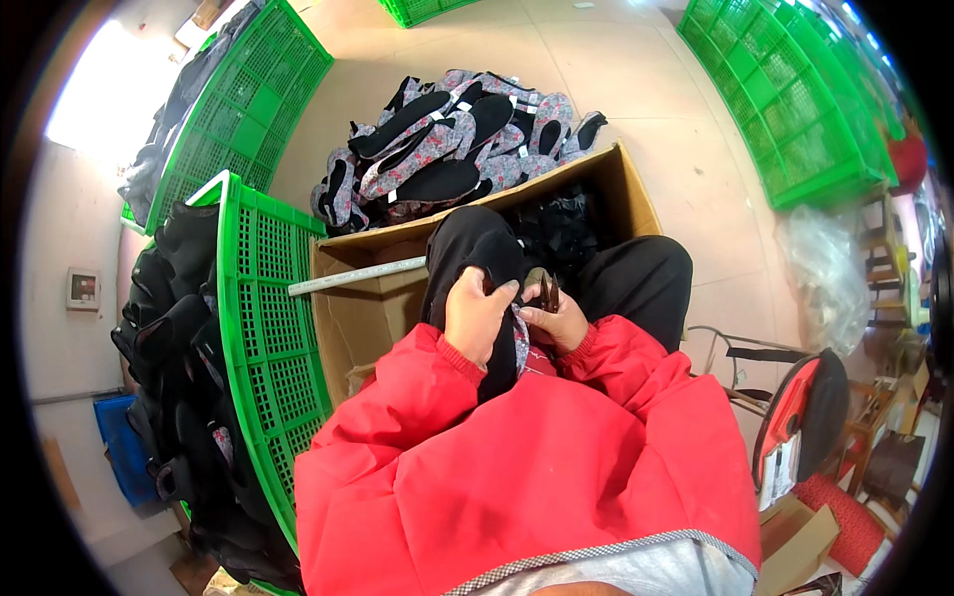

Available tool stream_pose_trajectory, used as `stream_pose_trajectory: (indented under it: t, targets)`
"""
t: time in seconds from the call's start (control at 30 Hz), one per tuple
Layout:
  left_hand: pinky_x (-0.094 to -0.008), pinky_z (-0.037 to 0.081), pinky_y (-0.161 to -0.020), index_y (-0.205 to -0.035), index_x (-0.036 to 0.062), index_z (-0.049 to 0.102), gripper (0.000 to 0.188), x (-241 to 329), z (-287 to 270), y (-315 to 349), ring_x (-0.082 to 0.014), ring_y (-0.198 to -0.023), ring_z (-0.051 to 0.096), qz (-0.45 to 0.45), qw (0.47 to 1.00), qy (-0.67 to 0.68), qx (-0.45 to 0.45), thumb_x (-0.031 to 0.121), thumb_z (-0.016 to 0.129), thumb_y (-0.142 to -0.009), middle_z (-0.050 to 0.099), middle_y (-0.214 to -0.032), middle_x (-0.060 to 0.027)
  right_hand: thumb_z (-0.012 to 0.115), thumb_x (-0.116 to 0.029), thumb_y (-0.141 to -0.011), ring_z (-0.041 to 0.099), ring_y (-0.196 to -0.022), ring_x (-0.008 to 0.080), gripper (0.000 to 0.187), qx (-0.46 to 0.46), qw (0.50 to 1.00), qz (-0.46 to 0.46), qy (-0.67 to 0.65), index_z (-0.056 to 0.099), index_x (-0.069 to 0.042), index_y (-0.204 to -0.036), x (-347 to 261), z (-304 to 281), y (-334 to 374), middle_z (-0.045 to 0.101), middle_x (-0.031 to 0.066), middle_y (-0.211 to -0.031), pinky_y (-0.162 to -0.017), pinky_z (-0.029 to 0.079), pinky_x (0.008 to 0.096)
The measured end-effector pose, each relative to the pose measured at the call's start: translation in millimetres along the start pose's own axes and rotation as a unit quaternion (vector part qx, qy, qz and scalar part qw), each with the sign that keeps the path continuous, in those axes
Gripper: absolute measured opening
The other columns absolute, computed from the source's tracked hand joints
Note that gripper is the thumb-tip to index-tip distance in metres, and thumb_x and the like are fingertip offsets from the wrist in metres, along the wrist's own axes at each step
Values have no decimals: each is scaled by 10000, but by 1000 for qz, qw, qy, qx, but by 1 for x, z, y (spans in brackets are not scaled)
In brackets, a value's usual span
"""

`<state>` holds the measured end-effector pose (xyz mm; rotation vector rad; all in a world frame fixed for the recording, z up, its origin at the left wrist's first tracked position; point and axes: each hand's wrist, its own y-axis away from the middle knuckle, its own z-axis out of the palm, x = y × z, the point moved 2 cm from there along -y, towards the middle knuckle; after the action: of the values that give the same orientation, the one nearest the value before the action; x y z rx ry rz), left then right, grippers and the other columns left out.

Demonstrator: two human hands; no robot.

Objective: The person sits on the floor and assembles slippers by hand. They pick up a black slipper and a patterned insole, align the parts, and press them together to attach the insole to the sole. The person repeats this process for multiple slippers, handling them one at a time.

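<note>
My left hand is closed on a fabric slipper, black with a grey floral side, held over my lap. Black cloth rises above that hand, and I cannot tell where the slipper ends and my dark trouser leg begins. My right hand grips a small pair of dark thread snips, blades pointing up and away from me. Its thumb and fingertips meet the slipper's edge close to my left hand. Whether the blades touch any thread is too small to see.
A cardboard box with black pieces inside stands before my knees, a pale ruler-like strip across its left part. Beyond lies a heap of floral and black slippers. Green crates stand left, more at right, beside a chair.
</note>
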<state>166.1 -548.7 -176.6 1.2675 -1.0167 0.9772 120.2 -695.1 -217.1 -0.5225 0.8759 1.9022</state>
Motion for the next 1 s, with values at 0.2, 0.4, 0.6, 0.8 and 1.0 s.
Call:
stream_pose_trajectory:
  t: [0.2, 0.4, 0.6, 0.8, 1.0]
  targets:
    - [-273, 481, -842, -1163, -94, 476, 355, 12, 4, 16, -173, -1017, 577, 21, 991, 84, -98, -49, 596, -832, 590, -1111, -146, 731, -83, -793, 403, -620, 24, 232, 62, 955, -129, 259, 499, -81, -804, 10, -5, -5, 459, -62, -688, -547, 337, 198]
    - [-270, 469, -824, -1135, 23, 555, 420, 46, -20, 30, -180, -969, 564, 183, 956, -229, 29, -80, 661, -742, 577, -1071, -102, 704, -100, -786, 422, -595, 60, 218, 97, 912, -187, 351, 492, -49, -796, 4, 4, 2, 457, 1, -660, -546, 368, 238]
    - [-382, 440, -850, -959, 79, 710, 328, 100, -21, -5, -286, -943, 551, 425, 781, -444, -109, 67, 765, -637, 585, -952, -64, 706, -115, -786, 432, -589, 64, 230, 87, 923, -165, 336, 487, -47, -798, -1, 9, 4, 469, 11, -663, -534, 362, 247]
    - [-366, 457, -810, -831, 82, 743, 197, 104, -17, -32, -254, -898, 561, 440, 747, -443, -228, 98, 775, -637, 583, -842, -32, 705, -118, -793, 428, -588, 54, 227, 89, 923, -167, 335, 489, -50, -804, 2, 6, 3, 473, 6, -661, -526, 352, 242]
    - [-349, 458, -732, -820, 86, 736, 146, 106, -12, -37, -250, -839, 551, 420, 743, -444, -274, 97, 757, -676, 579, -824, -40, 687, -111, -823, 479, -600, 42, 214, 63, 945, -137, 292, 482, -54, -818, -12, 16, 9, 499, -2, -668, -539, 374, 217]
